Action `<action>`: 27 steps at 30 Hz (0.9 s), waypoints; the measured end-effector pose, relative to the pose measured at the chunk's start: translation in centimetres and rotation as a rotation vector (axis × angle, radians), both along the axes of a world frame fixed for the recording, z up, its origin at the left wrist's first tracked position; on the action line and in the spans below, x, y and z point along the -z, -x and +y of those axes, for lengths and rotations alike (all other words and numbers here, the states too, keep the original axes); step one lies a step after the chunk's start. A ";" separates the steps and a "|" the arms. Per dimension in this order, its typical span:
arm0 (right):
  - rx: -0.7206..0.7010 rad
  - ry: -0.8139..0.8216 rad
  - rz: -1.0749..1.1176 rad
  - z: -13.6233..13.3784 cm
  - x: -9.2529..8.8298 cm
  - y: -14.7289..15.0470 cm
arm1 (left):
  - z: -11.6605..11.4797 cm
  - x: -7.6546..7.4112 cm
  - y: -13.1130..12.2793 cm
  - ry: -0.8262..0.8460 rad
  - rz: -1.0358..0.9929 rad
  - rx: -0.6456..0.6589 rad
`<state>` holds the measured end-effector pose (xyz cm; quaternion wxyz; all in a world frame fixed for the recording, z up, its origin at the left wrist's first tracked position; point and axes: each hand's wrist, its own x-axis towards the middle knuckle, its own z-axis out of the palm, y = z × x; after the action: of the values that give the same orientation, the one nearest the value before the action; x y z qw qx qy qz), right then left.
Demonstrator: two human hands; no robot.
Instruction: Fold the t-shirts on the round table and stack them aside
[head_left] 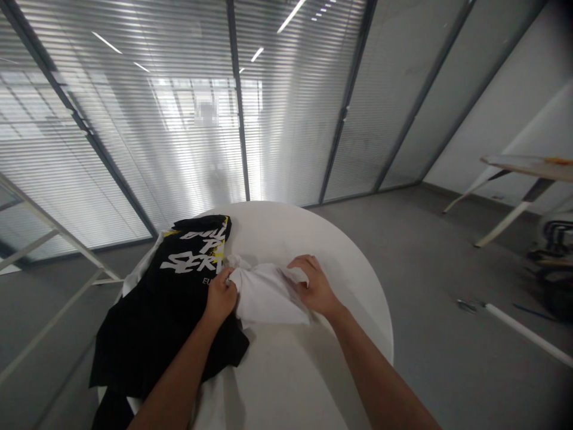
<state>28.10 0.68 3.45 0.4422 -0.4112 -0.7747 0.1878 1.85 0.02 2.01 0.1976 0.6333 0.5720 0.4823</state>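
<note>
A small white garment lies crumpled on a round white table. My left hand is closed in a pinch on its left edge. Resting on the cloth's right side, my right hand has its fingers curled down over the fabric. To the left lies a black T-shirt with white and yellow lettering, spread over the table's left edge and partly hanging off it.
A wall of glass panels with closed blinds stands behind the table. A white metal frame leans at the left. At the right are another table, dark equipment and a white tube on the grey floor.
</note>
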 end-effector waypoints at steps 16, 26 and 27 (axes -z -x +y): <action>-0.346 0.163 -0.218 -1.4 -0.5 2.1 | 0.2 -0.7 0.7 0.049 -0.366 -0.030; -0.113 0.483 0.709 -1.2 -1.2 2.0 | -2.7 -3.5 -0.6 0.015 -0.095 0.565; -0.121 0.504 0.732 -1.5 -2.0 2.0 | -3.3 -4.3 -1.1 0.021 -0.104 0.588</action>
<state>26.14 -0.83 5.43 0.5613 -0.3666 -0.5198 0.5294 2.94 -3.27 6.27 0.3644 0.7441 0.3580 0.4305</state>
